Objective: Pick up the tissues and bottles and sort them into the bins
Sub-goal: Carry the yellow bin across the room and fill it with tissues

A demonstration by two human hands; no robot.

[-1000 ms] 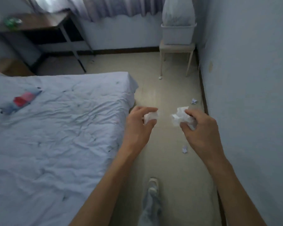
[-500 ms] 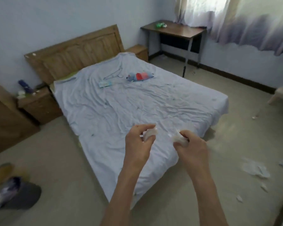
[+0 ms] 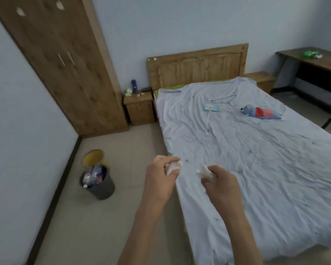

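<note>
Brimming with bottles, the grey bin stands near the wall.

The room is dim, under soft, even light with a cool bluish cast. Shadows are faint and soft-edged. Slight blur covers everything; the left hand and right hand look smeared. The tall brown wooden wardrobe leans and bows at the left edge from wide-angle distortion.

Both bare forearms stretch forward side by side, the left hand gripping a crumpled tissue and the right hand, just apart, pinching a second tissue.
</note>
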